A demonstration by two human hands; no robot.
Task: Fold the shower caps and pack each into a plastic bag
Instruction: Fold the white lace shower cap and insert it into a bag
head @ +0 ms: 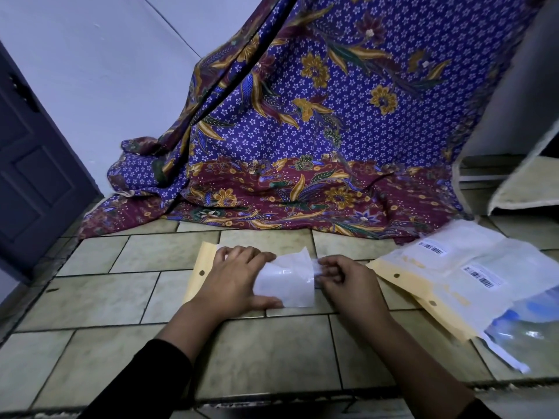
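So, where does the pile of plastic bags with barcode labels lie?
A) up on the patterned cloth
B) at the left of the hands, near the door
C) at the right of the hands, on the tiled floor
C: the plastic bags with barcode labels lie on the tiled floor, to the right of the right hand, which pinches the shower cap.

A folded white shower cap [287,282] lies flat over a yellow-edged plastic bag [198,275] on tiles [121,258].
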